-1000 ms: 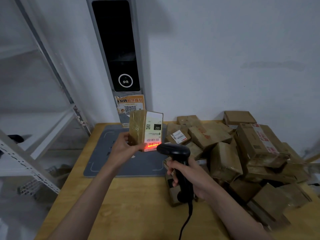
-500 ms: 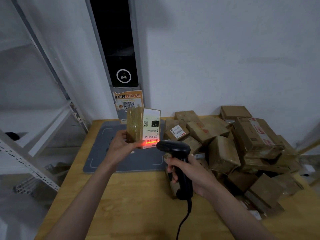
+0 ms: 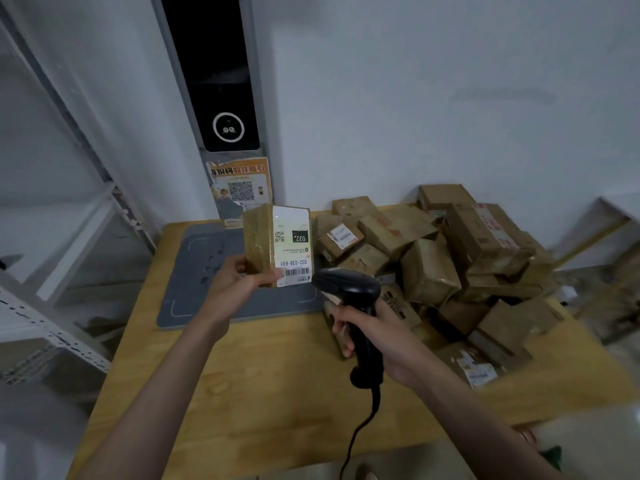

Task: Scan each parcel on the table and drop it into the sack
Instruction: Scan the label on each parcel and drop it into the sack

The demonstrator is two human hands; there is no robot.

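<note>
1 right hand [image 3: 377, 334], fingers curled round 1 black barcode scanner [image 3: 349, 289] | 1 left hand [image 3: 235, 285], fingers pinching 1 upright parcel [image 3: 277, 245] above grey mat [image 3: 194, 271], label "032-038-E01" | parcel heap [image 3: 450, 265] on table [image 3: 277, 393], uncountable

The counter [image 3: 277, 393] stands against the wall. A flat mat [image 3: 207, 271] lies on its far left part, and a pile of parcels [image 3: 450, 265] fills its far right part. Behind the mat, a tall panel [image 3: 221, 81] stands upright at the wall. A shelf rack [image 3: 52, 323] is left of the counter. Above the mat, one parcel [image 3: 277, 245] is upright, with the scanner [image 3: 349, 292] just to its right.
</note>
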